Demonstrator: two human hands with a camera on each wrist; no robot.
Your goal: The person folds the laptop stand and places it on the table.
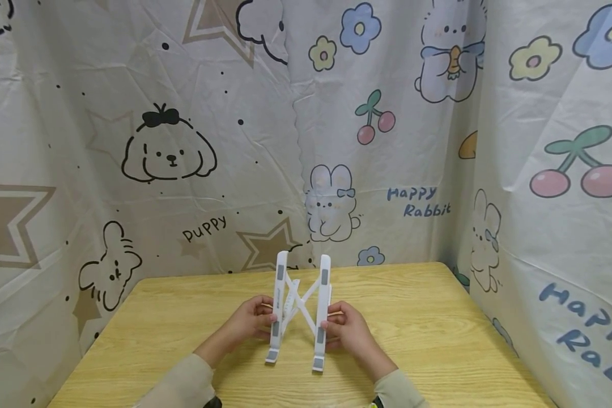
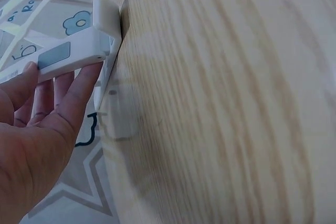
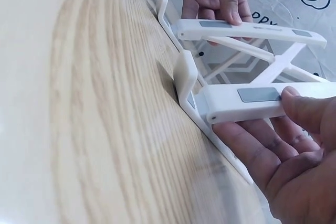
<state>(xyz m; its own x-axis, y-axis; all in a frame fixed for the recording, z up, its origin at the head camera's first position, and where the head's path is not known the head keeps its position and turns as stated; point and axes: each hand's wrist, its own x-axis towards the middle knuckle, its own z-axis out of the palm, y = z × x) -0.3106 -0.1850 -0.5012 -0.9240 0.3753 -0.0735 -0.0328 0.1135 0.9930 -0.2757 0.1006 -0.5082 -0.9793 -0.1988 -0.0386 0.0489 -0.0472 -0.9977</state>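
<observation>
A white folding laptop stand (image 1: 322, 306) with grey pads and crossed struts stands on the table, its two long arms tilted up and spread apart. My left hand (image 1: 252, 318) holds the left arm from its outer side, thumb on the front face and fingers behind. On the other side my right hand (image 1: 348, 328) grips the right arm in the same manner. In the right wrist view the right thumb lies beside a grey pad (image 3: 260, 94), fingers under the arm. The left wrist view shows the left thumb on the white arm (image 2: 79, 51) close to its hinged lower end.
The wooden table (image 1: 413, 317) reaches back to a cloth curtain (image 1: 234, 141) printed with puppies, rabbits, flowers and cherries. More curtain hangs along the left and right sides, near the table's edges.
</observation>
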